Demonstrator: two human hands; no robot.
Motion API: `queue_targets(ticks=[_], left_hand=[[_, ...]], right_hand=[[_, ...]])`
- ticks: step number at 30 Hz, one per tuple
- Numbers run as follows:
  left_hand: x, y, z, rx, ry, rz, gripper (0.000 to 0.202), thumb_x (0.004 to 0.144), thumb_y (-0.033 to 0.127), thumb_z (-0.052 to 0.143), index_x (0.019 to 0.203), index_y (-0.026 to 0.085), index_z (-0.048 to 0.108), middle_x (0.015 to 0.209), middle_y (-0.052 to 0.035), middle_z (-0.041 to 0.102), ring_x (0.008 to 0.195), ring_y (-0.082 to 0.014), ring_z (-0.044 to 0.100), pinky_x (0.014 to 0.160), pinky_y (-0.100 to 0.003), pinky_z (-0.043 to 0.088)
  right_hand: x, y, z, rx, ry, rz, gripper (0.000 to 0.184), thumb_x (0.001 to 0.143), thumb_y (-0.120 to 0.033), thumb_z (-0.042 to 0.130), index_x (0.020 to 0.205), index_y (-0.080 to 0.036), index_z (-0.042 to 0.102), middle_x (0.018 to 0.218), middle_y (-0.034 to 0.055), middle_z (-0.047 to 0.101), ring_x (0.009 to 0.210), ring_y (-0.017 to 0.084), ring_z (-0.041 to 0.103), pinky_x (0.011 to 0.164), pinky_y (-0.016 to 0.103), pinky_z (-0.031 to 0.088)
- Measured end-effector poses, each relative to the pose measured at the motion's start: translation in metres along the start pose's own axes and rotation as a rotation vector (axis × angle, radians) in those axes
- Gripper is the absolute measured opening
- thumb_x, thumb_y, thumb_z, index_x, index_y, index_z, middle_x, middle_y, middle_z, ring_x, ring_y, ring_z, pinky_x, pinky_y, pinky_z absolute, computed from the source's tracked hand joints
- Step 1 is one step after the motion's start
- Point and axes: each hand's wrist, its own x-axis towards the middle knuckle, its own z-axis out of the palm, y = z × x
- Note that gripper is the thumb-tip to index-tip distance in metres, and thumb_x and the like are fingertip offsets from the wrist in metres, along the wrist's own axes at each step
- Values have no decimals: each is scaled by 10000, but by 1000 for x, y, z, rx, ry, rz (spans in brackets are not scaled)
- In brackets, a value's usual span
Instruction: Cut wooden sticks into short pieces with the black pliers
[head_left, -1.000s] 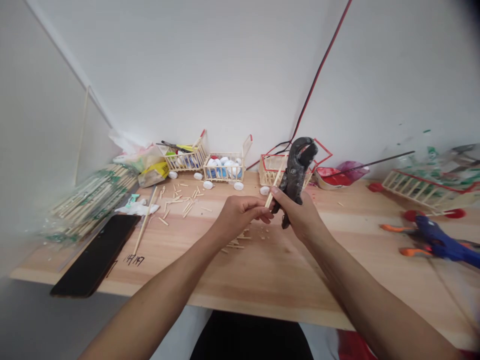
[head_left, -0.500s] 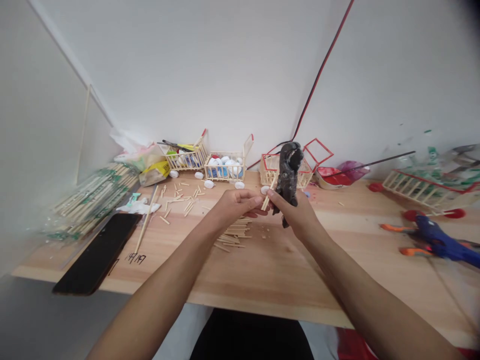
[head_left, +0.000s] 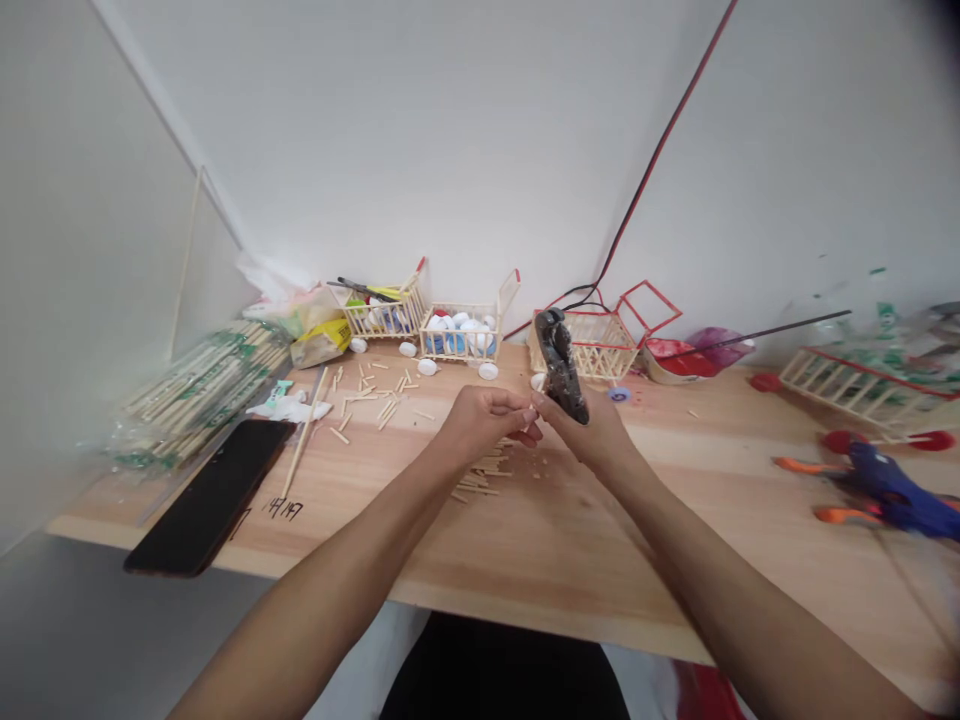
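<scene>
My left hand (head_left: 491, 415) is closed in a pinch, its fingertips meeting those of my right hand. Between them is a short wooden stick (head_left: 541, 384), mostly hidden by the fingers. My right hand (head_left: 589, 425) is wrapped round a black pliers-like cutting tool (head_left: 561, 365), whose head points up and away from me. The thumb of that hand also reaches to the stick. Below my hands lies a pile of short cut wooden sticks (head_left: 484, 478), partly covered by my left hand and wrist.
Small stick carts (head_left: 461, 345) holding bottle caps stand along the wall, beside a red-edged stick basket (head_left: 592, 345). Bagged sticks (head_left: 202, 395) and a black phone-like slab (head_left: 210, 500) are at left. A blue glue gun (head_left: 892, 490) lies at right. Loose stick pieces (head_left: 386, 410) are scattered.
The cutting tool has tilted to the left and sits lower in my right hand. The sticks between my hands show less now. The view has shifted slightly left.
</scene>
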Motion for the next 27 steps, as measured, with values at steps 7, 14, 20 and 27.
queue_targets(ticks=[7, 14, 20, 27], left_hand=[[0, 24, -24, -71, 72, 90, 353, 606, 381, 855, 746, 96, 701, 712, -68, 720, 630, -145, 662, 762, -338, 558], [-3, 34, -32, -49, -3, 94, 302, 653, 346, 836, 749, 93, 701, 702, -66, 714, 630, -137, 659, 711, -296, 544], [-4, 30, -30, -2, -98, 26, 310, 668, 364, 822, 758, 88, 712, 703, -80, 713, 633, -144, 661, 701, -306, 547], [-3, 30, -32, 2, -109, -59, 314, 621, 352, 849, 726, 87, 717, 671, -79, 706, 619, -143, 653, 684, -298, 549]], right_hand=[[8, -4, -34, -26, -224, 57, 486, 840, -672, 477, 689, -214, 536, 651, 21, 559, 633, 184, 513, 604, 309, 402], [4, -2, -49, -46, -435, 60, 507, 861, -675, 472, 715, -209, 608, 729, 45, 624, 707, 201, 542, 641, 310, 407], [4, -1, -47, -136, -551, 45, 521, 892, -668, 426, 699, -208, 576, 697, 30, 614, 645, 174, 522, 587, 285, 367], [5, 3, -45, -107, -591, 36, 579, 877, -700, 408, 655, -206, 612, 672, 37, 615, 593, 162, 504, 537, 285, 349]])
